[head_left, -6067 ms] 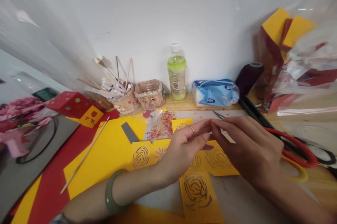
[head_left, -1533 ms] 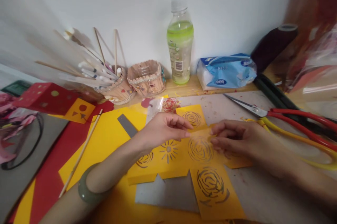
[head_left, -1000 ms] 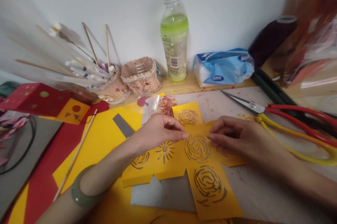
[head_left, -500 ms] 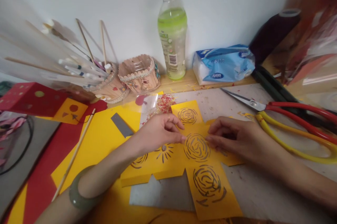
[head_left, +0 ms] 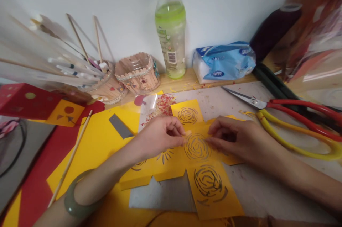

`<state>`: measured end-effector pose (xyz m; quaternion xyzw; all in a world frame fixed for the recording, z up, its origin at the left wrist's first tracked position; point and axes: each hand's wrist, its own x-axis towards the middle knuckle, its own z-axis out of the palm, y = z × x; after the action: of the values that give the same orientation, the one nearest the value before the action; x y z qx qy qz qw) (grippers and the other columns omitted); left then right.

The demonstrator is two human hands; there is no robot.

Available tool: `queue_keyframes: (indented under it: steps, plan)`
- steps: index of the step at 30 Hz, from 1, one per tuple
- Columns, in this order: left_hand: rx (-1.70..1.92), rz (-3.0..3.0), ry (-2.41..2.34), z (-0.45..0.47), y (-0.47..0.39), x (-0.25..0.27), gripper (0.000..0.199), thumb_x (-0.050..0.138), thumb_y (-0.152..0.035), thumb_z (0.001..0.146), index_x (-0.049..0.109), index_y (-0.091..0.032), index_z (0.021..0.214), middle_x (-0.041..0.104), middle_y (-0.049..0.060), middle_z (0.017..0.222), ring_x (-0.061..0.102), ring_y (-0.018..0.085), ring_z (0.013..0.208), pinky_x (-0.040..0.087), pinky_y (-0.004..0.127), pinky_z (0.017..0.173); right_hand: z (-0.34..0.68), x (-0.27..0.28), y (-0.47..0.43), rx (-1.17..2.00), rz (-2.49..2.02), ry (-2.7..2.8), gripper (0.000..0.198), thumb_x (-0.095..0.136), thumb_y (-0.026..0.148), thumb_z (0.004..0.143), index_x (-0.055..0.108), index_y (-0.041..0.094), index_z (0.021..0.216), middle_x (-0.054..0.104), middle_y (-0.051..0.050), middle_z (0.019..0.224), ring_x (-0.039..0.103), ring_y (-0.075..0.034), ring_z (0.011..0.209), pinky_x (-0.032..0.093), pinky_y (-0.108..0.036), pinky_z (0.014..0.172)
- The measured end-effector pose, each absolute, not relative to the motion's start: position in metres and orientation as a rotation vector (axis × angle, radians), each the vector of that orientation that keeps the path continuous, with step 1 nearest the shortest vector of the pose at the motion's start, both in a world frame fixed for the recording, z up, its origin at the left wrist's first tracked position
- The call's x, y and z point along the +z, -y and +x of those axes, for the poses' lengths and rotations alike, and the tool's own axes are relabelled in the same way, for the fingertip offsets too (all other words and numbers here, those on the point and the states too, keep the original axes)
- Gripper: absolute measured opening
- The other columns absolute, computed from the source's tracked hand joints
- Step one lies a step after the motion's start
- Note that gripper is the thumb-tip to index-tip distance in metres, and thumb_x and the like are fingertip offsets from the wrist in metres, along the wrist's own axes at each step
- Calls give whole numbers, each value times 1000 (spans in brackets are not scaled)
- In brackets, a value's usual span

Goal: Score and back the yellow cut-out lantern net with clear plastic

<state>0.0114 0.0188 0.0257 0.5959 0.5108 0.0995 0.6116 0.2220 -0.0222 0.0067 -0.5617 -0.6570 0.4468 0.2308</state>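
A yellow paper cut-out point(head_left: 171, 170) lies flat in front of me, its joined square panels pierced with swirling rose patterns and a sunburst. My left hand point(head_left: 162, 135), with a ring on one finger and a green bangle on the wrist, pinches the paper at the left side of the central rose panel. Opposite it, the curled fingers of my right hand point(head_left: 227, 136) pinch the right side of the same panel. Parts of the side panels are hidden under both hands.
Red-and-yellow-handled scissors point(head_left: 267, 105) lie open at right. Behind stand a drink bottle point(head_left: 171, 38), a tissue pack point(head_left: 224, 62) and stick-covered baskets point(head_left: 137, 74). At left are a wooden stick point(head_left: 71, 157), yellow sheets point(head_left: 91, 148) and a red paper box point(head_left: 29, 100). Red scraps point(head_left: 163, 105) lie beyond the cut-out.
The whole view has shifted slightly, so things sit a little further left. Both hands keep nearly the same place at the central rose panel.
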Motion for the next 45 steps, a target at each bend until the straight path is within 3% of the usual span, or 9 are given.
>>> queue_keyframes:
  steps: [13,45]
  plan:
    - [242,1461,-1150,10,-18,20,10,63,-22,66,55,-17,71,58,-5,60,52,8,57,37,20,53,223,4,26,1090,-1505,1921,16,55,35,82,56,20,77,61,2,61,54,-10,52,40,-20,46]
    - [233,1583,-1148,9,-17,19,9,62,-23,69,56,-17,72,61,-3,64,55,9,59,39,21,54,222,9,27,1080,-1534,1942,20,55,38,81,55,20,72,58,2,56,51,-10,48,38,-22,44]
